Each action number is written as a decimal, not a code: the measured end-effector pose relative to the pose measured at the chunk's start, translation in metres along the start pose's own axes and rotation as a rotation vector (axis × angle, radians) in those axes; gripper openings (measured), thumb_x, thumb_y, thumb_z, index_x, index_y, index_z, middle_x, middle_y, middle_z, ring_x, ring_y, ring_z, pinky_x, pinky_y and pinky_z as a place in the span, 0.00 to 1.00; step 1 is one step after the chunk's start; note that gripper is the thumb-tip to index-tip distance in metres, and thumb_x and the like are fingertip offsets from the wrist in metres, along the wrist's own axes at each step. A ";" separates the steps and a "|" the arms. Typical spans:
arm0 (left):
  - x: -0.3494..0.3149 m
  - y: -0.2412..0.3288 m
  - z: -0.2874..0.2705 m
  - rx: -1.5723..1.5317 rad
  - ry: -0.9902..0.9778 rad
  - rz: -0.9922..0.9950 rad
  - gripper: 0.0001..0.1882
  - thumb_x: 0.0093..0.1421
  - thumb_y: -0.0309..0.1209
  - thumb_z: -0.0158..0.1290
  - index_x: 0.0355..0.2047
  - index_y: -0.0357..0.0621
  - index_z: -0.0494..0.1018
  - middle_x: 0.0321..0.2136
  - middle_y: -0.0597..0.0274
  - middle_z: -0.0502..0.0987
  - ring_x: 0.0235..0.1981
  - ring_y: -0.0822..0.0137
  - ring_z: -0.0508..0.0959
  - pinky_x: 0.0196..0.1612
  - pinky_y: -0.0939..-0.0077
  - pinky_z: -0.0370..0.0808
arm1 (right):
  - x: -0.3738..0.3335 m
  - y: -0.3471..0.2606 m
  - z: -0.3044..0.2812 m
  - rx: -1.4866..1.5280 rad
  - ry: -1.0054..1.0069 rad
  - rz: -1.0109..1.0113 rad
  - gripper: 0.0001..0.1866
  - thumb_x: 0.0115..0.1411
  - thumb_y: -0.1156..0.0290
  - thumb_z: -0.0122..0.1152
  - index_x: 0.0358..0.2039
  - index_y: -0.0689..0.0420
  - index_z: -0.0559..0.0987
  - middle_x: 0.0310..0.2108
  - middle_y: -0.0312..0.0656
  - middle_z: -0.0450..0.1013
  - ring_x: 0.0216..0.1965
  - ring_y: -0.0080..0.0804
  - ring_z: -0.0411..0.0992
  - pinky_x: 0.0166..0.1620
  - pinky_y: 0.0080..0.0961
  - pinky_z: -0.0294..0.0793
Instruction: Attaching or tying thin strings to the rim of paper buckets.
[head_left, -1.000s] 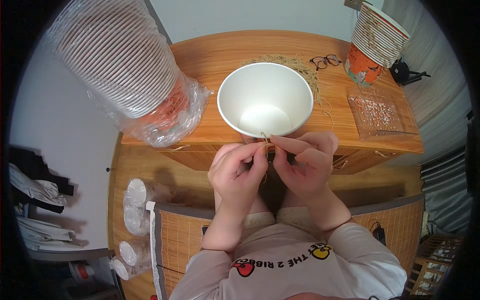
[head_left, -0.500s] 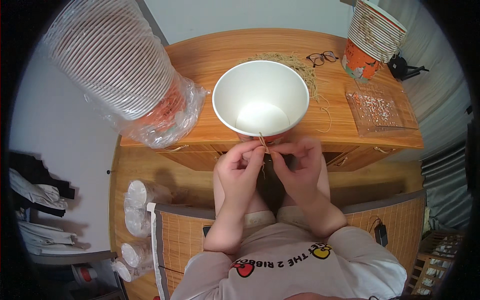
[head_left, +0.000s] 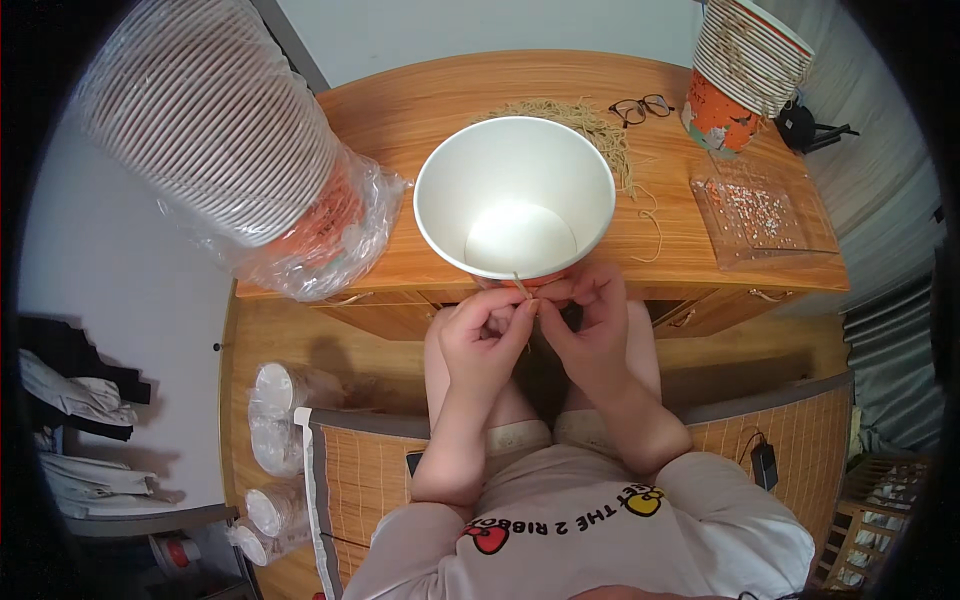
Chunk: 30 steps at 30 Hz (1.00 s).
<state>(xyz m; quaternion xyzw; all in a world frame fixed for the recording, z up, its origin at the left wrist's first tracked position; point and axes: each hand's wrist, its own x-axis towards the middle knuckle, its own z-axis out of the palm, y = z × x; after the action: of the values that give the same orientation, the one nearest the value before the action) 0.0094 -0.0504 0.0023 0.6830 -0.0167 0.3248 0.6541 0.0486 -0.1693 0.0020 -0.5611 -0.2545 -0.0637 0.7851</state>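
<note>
A large paper bucket [head_left: 515, 195], white inside, stands at the front edge of the wooden desk. Just below its near rim, my left hand [head_left: 485, 325] and my right hand [head_left: 588, 322] meet fingertip to fingertip. Both pinch a thin tan string [head_left: 518, 284], whose short end sticks up in front of the rim. Part of the string is hidden behind my fingers, so I cannot tell whether it is knotted. Behind the bucket lies a heap of the same tan strings [head_left: 575, 118], with one strand trailing to the right.
A tall plastic-wrapped stack of paper buckets [head_left: 215, 120] leans at the desk's left. At the right stand more stacked buckets [head_left: 735, 85] draped with strings, near a clear tray [head_left: 760, 215] of small beads. Eyeglasses [head_left: 642, 109] lie at the back. Wrapped stacks [head_left: 275, 385] rest on the floor.
My hands stay together on the string, and my fingers have drawn a little closer. Less of the string shows above and below them. The view has shifted slightly.
</note>
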 end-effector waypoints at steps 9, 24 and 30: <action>0.005 0.016 -0.003 -0.109 0.002 -0.148 0.04 0.58 0.21 0.59 0.34 0.36 0.78 0.20 0.73 0.75 0.21 0.86 0.69 0.24 0.91 0.63 | 0.001 -0.006 0.000 0.031 -0.061 0.016 0.18 0.57 0.86 0.59 0.38 0.57 0.60 0.34 0.42 0.76 0.37 0.24 0.74 0.41 0.20 0.72; 0.008 0.032 -0.011 -0.292 -0.087 -0.360 0.06 0.61 0.25 0.56 0.37 0.34 0.79 0.24 0.70 0.79 0.21 0.85 0.69 0.23 0.90 0.64 | -0.004 -0.011 -0.006 -0.006 -0.124 0.014 0.21 0.57 0.84 0.61 0.44 0.58 0.60 0.36 0.42 0.76 0.42 0.26 0.75 0.47 0.23 0.73; 0.001 0.032 -0.017 -0.132 -0.186 -0.403 0.07 0.61 0.25 0.56 0.38 0.35 0.80 0.25 0.68 0.79 0.21 0.84 0.70 0.23 0.89 0.65 | -0.015 -0.013 -0.015 -0.055 -0.225 0.080 0.21 0.58 0.82 0.61 0.45 0.59 0.59 0.37 0.42 0.76 0.42 0.26 0.75 0.45 0.21 0.73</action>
<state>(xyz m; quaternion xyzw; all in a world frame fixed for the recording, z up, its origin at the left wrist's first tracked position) -0.0115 -0.0394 0.0301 0.6551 0.0384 0.1215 0.7447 0.0357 -0.1907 0.0019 -0.5958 -0.3166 0.0241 0.7377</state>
